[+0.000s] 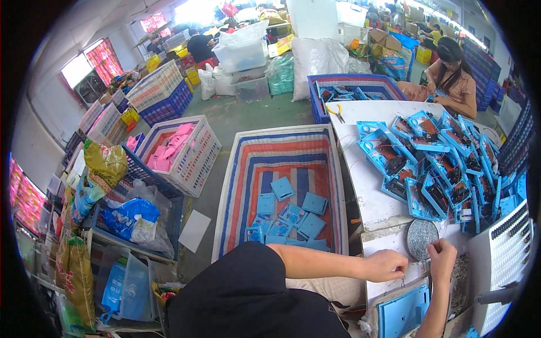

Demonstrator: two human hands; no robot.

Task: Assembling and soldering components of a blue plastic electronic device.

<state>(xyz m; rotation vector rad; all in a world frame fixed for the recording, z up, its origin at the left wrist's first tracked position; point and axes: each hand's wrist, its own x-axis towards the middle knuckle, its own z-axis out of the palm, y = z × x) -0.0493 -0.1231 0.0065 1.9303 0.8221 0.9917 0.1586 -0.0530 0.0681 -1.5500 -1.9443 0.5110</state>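
My left hand [386,266] is closed in a pinch above a blue plastic panel [403,311]. Something thin and shiny hangs below its fingertips, too small to name. The fingers of my right hand [443,256] are pinched together beside a round dish filled with small grey bits [421,243]; what they hold, if anything, is hidden. That panel lies on a pad at the table's near edge, with a thin red wire running in from its left. To the right of my right hand is a heap of small metal pieces [460,276].
Blue plastic housings with wires [428,152] are piled on the white table [360,194], with yellow-handled pliers [336,112] farther back. Left of it stands a large striped-lined bin [248,155] holding blue cases. A perforated white rack [504,265] rises at right. A co-worker [456,79] sits across the table.
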